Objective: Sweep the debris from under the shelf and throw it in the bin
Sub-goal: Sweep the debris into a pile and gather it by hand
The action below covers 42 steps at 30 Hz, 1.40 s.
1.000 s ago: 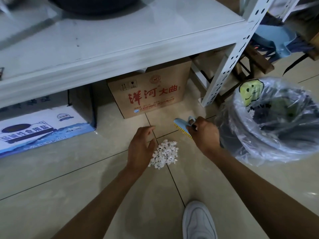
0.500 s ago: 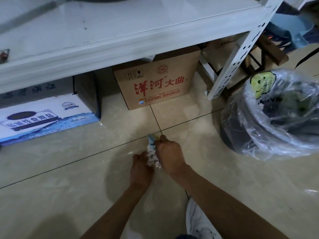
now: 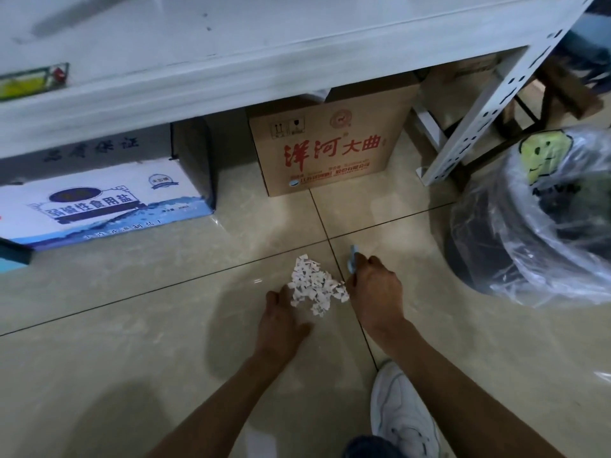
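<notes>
A small heap of white paper scraps [image 3: 314,285] lies on the tiled floor in front of the white metal shelf [image 3: 198,71]. My left hand [image 3: 281,320] rests flat on the floor against the heap's left edge, fingers apart, holding nothing. My right hand [image 3: 377,289] sits at the heap's right edge, closed around a small blue brush [image 3: 353,259], of which only the blue tip shows above my fingers. The black bin [image 3: 489,256] lined with a clear plastic bag stands to the right, about a forearm's length from my right hand.
Under the shelf stand a brown cardboard box [image 3: 330,150] with red characters and a blue-and-white box [image 3: 99,200] to its left. The shelf's perforated leg [image 3: 469,133] meets the floor beside the bin. My white shoe [image 3: 400,414] is at bottom right.
My hands were pressed together over the scraps half a second ago; now they have parted and the heap lies spread between them. The brush has come down from above the pile.
</notes>
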Motion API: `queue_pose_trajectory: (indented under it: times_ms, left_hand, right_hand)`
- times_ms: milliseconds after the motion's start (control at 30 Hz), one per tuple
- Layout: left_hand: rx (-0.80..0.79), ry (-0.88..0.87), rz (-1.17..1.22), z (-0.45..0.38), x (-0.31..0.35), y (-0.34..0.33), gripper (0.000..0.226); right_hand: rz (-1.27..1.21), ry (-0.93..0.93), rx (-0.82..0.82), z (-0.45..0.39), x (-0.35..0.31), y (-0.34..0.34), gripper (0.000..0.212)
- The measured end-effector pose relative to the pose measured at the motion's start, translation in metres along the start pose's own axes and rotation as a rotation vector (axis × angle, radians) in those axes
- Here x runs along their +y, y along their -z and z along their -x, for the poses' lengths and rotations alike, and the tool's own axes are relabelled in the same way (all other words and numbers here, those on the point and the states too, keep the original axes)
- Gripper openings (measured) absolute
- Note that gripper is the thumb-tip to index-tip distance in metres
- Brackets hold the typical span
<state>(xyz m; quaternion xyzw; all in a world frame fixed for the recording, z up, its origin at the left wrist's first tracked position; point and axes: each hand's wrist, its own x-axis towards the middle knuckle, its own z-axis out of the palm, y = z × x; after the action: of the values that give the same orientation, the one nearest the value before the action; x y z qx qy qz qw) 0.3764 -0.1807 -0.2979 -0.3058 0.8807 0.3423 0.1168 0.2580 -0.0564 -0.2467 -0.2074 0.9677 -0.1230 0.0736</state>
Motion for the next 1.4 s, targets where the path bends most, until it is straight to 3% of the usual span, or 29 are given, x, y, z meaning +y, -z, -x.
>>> queue_pose_trajectory:
  times_ms: [100,300,433,500,633,733,833,1000,1133,1233,1400]
  left_hand:
    - [-0.030,-0.001,-0.032,0.003,0.007,-0.008,0.092]
    - [0.067,0.008,0.058,0.002,0.014,-0.008,0.069]
    - [0.121,0.004,0.099,-0.002,0.002,0.001,0.075]
    - [0.204,0.007,0.158,-0.005,-0.003,0.008,0.064]
    - [0.353,-0.034,0.271,-0.015,-0.001,0.021,0.039]
    - [0.363,-0.026,0.373,-0.025,0.006,0.025,0.025]
    - [0.310,-0.004,0.476,-0.034,0.010,0.028,0.016]
    - [0.155,0.001,0.644,-0.046,0.026,0.036,0.021]
    - [0.186,0.054,0.643,-0.054,0.025,0.036,0.017]
    - [0.247,0.080,0.558,-0.057,0.019,0.034,0.014]
    - [0.315,0.181,0.368,-0.054,0.003,0.039,0.015]
  right_hand:
    - [-0.078,0.051,-0.052,0.012,-0.026,-0.013,0.043]
    - [-0.240,0.053,-0.065,0.014,-0.062,-0.020,0.046]
    - [-0.390,0.058,0.070,0.008,-0.051,-0.006,0.025]
    - [-0.544,-0.059,0.132,0.003,-0.037,0.003,0.014]
    - [-1.140,-0.457,0.050,-0.006,-0.010,0.024,0.022]
    - [-1.390,-0.548,-0.024,-0.008,-0.002,0.029,0.023]
    - [-1.441,-0.541,-0.097,-0.008,-0.002,0.023,0.027]
    - [-1.418,-0.476,-0.248,-0.005,-0.006,0.015,0.033]
    - [-1.428,-0.489,-0.331,-0.006,-0.004,0.010,0.029]
    - [-1.486,-0.550,-0.325,-0.006,0.004,0.007,0.020]
    - [-1.721,-0.704,-0.181,-0.014,0.021,0.002,0.009]
